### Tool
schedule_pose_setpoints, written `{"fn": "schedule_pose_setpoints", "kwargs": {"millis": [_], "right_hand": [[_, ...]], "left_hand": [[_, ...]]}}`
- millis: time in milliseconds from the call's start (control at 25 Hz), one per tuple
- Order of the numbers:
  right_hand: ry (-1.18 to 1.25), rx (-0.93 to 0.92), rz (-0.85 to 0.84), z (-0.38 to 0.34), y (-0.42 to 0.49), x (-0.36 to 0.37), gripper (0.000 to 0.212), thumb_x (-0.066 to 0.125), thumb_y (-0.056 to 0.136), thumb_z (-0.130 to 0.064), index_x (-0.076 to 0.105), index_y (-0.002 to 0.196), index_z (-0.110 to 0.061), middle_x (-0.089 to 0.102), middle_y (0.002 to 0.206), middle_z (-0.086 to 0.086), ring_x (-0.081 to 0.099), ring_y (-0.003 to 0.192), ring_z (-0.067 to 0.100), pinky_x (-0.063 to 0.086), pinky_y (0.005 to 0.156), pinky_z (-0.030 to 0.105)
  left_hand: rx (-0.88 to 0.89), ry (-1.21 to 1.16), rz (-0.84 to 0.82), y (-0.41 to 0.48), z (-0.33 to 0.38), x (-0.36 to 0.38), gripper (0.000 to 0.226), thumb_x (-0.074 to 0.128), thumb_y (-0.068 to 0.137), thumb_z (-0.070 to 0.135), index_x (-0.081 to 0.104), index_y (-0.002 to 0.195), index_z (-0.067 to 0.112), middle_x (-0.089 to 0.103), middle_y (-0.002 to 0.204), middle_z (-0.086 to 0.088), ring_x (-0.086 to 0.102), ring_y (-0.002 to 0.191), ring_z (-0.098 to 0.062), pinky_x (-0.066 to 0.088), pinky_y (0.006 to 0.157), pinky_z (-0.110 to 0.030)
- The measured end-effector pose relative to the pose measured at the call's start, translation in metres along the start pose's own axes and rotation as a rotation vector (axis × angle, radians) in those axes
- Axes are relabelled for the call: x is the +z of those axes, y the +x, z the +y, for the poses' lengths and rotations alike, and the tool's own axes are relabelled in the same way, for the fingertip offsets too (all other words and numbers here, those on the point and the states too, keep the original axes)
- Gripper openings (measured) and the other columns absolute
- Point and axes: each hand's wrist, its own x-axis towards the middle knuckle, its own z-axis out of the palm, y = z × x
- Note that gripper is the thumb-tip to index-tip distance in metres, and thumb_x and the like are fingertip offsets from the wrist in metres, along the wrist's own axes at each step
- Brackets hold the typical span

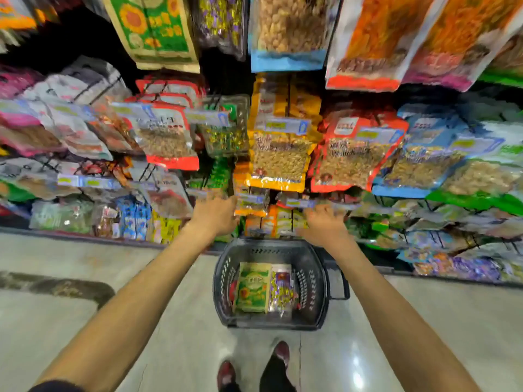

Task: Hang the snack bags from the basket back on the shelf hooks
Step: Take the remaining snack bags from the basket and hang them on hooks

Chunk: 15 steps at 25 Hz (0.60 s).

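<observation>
A dark plastic basket (317, 267) stands on the floor below the shelf. In it lie a green sunflower snack bag (253, 287) and a purple snack bag (283, 291), with something red under them. Both my arms reach over the basket to a low row of hooks. My left hand (216, 217) has its fingers curled at the left edge of a small orange-edged snack bag (250, 203) that hangs behind a price tag. My right hand (322, 223) is at the neighbouring hook's price tag (300, 203); its fingers are blurred.
Rows of hanging snack bags fill the shelf: yellow (280, 154), red (351, 157) and blue (418, 162) nut bags above my hands, and larger bags overhead. Small packs line the bottom shelf (135, 219). My feet stand on the glossy floor (169, 306) behind the basket.
</observation>
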Motion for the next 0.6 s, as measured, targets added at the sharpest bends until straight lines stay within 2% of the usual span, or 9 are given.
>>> {"fn": "schedule_pose_setpoints", "kwargs": {"millis": [160,200,280,320,400,520,600], "right_hand": [[0.05,-0.022,-0.18,0.01,0.031,0.077,0.059,0.048,0.097,-0.052,0.042,0.142,-0.013,0.042,0.144,0.017,0.041,0.13,0.039,0.042,0.102,0.054],[0.068,-0.021,-0.208,0.01,0.037,0.095,0.058,0.048,0.097,-0.051,0.043,0.14,-0.012,0.042,0.142,0.018,0.041,0.129,0.04,0.042,0.102,0.055],[0.087,-0.002,-0.274,0.01,0.044,0.133,0.057,0.05,0.097,-0.048,0.043,0.139,-0.01,0.042,0.141,0.02,0.04,0.129,0.041,0.04,0.102,0.054],[0.094,0.014,-0.306,0.011,0.049,0.155,0.058,0.05,0.097,-0.047,0.042,0.14,-0.01,0.041,0.143,0.02,0.038,0.132,0.041,0.038,0.103,0.053],[0.113,0.052,-0.377,0.013,0.061,0.206,0.055,0.052,0.097,-0.044,0.044,0.14,-0.01,0.042,0.144,0.02,0.039,0.133,0.04,0.038,0.104,0.051],[0.154,0.071,-0.516,0.013,0.081,0.288,0.044,0.053,0.094,-0.044,0.058,0.123,-0.011,0.057,0.128,0.019,0.055,0.117,0.038,0.049,0.098,0.045],[0.177,0.088,-0.57,0.014,0.102,0.352,0.041,0.052,0.094,-0.044,0.061,0.118,-0.012,0.062,0.121,0.017,0.059,0.109,0.037,0.052,0.094,0.044]], "left_hand": [[-0.049,-0.049,-0.176,0.012,0.012,0.08,0.049,0.049,0.096,0.045,0.049,0.135,0.016,0.051,0.138,-0.015,0.046,0.129,-0.038,0.033,0.108,-0.052],[-0.044,-0.094,-0.228,0.016,0.013,0.099,0.046,0.05,0.096,0.043,0.052,0.132,0.015,0.054,0.134,-0.014,0.049,0.126,-0.038,0.035,0.106,-0.052],[-0.012,-0.163,-0.324,0.026,0.014,0.141,0.041,0.051,0.095,0.041,0.055,0.126,0.014,0.058,0.129,-0.016,0.054,0.119,-0.038,0.046,0.094,-0.045],[0.0,-0.183,-0.352,0.033,0.014,0.163,0.038,0.051,0.095,0.039,0.055,0.125,0.016,0.058,0.128,-0.016,0.055,0.118,-0.038,0.046,0.089,-0.043],[0.001,-0.18,-0.39,0.049,0.014,0.211,0.036,0.05,0.096,0.034,0.054,0.127,0.018,0.058,0.13,-0.016,0.055,0.118,-0.038,0.045,0.091,-0.045],[-0.008,-0.18,-0.478,0.069,0.015,0.283,0.034,0.049,0.096,0.033,0.056,0.124,0.015,0.061,0.127,-0.017,0.057,0.116,-0.038,0.047,0.091,-0.044],[-0.013,-0.198,-0.532,0.087,0.015,0.346,0.038,0.046,0.097,0.037,0.055,0.126,0.015,0.061,0.128,-0.016,0.057,0.116,-0.037,0.05,0.092,-0.042]]}}
